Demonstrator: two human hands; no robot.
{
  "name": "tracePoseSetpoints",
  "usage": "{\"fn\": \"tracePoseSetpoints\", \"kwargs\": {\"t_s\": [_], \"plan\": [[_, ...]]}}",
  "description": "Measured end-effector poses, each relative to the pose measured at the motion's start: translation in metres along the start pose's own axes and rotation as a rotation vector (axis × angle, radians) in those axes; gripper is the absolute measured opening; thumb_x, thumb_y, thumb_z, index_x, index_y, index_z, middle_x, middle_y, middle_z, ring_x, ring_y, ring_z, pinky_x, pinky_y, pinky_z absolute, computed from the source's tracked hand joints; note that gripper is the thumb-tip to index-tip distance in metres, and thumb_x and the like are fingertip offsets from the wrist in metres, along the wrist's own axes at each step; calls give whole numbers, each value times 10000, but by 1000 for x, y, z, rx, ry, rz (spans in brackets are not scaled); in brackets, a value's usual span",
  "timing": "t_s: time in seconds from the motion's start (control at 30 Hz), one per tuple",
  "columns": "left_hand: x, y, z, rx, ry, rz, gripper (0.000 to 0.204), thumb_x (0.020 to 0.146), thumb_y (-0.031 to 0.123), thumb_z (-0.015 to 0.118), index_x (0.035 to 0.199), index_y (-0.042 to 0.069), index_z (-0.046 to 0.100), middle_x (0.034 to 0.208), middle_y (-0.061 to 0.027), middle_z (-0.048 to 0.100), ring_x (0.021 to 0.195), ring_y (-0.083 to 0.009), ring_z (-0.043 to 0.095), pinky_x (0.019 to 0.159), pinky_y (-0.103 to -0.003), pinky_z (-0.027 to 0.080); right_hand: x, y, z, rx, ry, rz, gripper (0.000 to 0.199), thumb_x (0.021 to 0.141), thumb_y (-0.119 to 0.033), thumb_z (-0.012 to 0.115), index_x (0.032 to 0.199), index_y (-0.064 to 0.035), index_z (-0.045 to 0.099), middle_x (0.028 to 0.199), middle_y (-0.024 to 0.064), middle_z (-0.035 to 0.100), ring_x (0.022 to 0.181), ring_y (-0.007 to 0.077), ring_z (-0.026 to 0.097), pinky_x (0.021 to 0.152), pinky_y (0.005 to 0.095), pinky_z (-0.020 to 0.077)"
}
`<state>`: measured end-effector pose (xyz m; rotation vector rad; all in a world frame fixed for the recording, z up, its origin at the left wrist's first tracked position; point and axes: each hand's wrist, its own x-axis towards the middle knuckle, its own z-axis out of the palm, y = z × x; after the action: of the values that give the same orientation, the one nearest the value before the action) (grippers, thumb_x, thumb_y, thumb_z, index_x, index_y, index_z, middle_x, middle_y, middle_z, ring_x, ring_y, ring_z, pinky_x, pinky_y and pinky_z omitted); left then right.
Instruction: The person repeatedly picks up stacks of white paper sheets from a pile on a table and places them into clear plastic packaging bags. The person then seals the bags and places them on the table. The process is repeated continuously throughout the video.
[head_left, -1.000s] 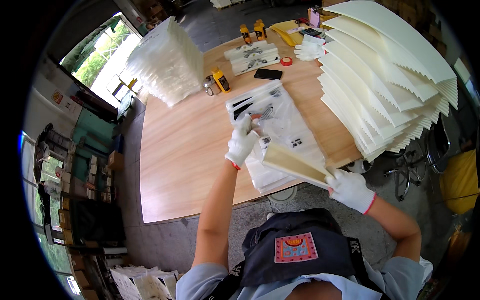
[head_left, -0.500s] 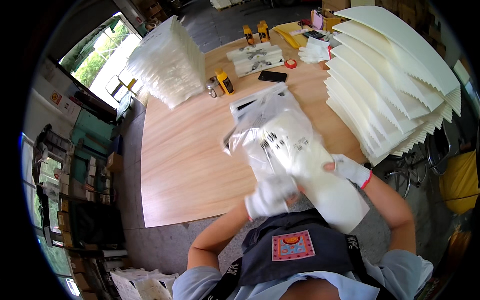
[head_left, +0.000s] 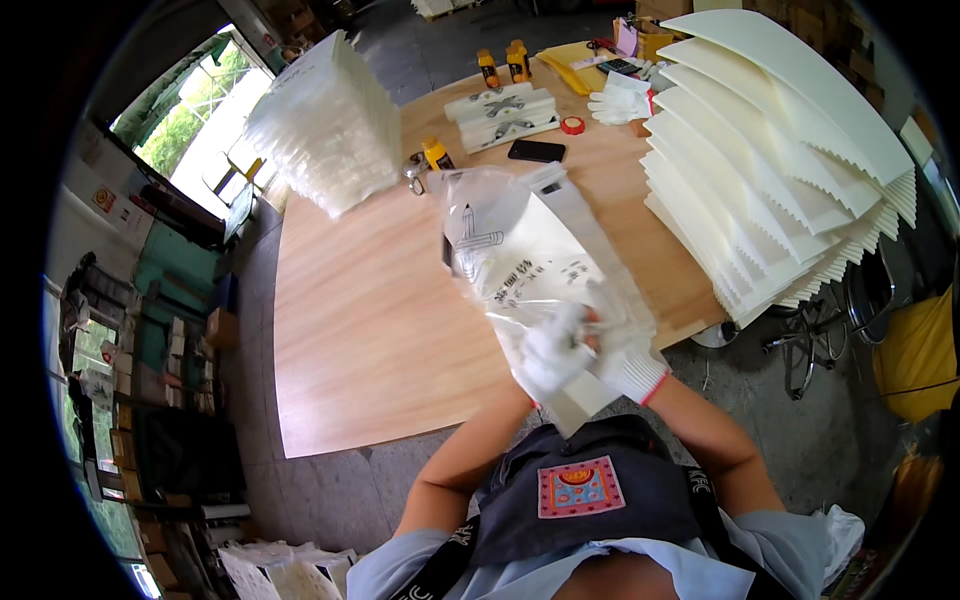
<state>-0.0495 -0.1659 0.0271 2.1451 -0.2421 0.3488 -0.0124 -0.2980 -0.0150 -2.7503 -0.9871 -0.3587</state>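
A clear plastic bag [head_left: 470,200] with dark print lies at the near part of the table, around a long off-white sheet [head_left: 550,235] that carries black characters. The sheet's near end [head_left: 572,412] sticks out past the bag toward my apron. My left hand [head_left: 553,352], in a white knit glove and somewhat blurred, is closed at the bag's near end, with bare fingertips showing. Against the sheet's right edge, my right hand [head_left: 632,368], gloved the same way, grips it; its fingers are partly hidden behind the left hand. More flat plastic bags [head_left: 590,215] lie beneath.
A tall stack of plastic-wrapped packs [head_left: 325,130] stands at the far left, and a high pile of off-white sheets [head_left: 780,160] at the right. Beyond the bag are a yellow bottle [head_left: 437,154], a metal-lidded jar [head_left: 415,172], a black phone [head_left: 537,150], red tape [head_left: 572,125] and spare gloves [head_left: 622,100].
The sheet has slid farther into the bag, away from me. My right hand has come left and nearer, beside the left hand, which has moved slightly up. The bag's far end has shifted left.
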Motion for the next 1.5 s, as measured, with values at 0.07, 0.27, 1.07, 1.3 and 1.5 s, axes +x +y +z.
{"fn": "tracePoseSetpoints", "kwargs": {"t_s": [0.07, 0.27, 1.07, 1.3, 1.5], "plan": [[-14, -34, -8, 175, 54, -156, 281, 658, -29, 613, 901, 111, 614, 764, -68, 619, 669, -224, 619, 626, -313, 503, -8, -3, -48, 385, -295, 35, 458, 899, -294, 495, 1332, -157, 432, 1334, 115, 460, 1224, 224, 437, 996, 346, 353], [-55, -64, 24, 398, 121, 332, 303, 647, -1, 608, 924, 121, 597, 979, -90, 608, 916, -270, 580, 741, -382, 469, 1, 50, 57, 194, -265, 523, 290, 850, -327, 527, 1042, -118, 584, 854, 121, 656, 853, 309, 633, 720, 435, 483], [-192, -12, -39, 161, -119, -124, 160, 658, 62, 639, 748, 64, 508, 725, -110, 514, 670, -328, 524, 612, -408, 455, -130, 27, -24, 216, -420, -454, 257, 779, -304, 543, 887, -78, 601, 747, 112, 634, 690, 279, 634, 593, 419, 506], [-245, -52, -40, 88, -413, -777, 204, 810, 181, 632, 869, 54, 484, 820, -101, 591, 795, -240, 603, 694, -347, 483, -155, 60, -27, 204, -851, -40, 250, 738, -343, 530, 766, -113, 626, 685, 125, 630, 671, 311, 633, 606, 435, 494], [-284, -213, 33, -1043, 97, -1029, 467, 929, 400, 518, 1174, 3, 520, 1051, -88, 603, 997, -150, 544, 844, -311, 445, -125, 71, 34, 710, -584, 540, 257, 873, -299, 536, 975, -69, 587, 848, 104, 665, 769, 277, 645, 688, 394, 500]]}}
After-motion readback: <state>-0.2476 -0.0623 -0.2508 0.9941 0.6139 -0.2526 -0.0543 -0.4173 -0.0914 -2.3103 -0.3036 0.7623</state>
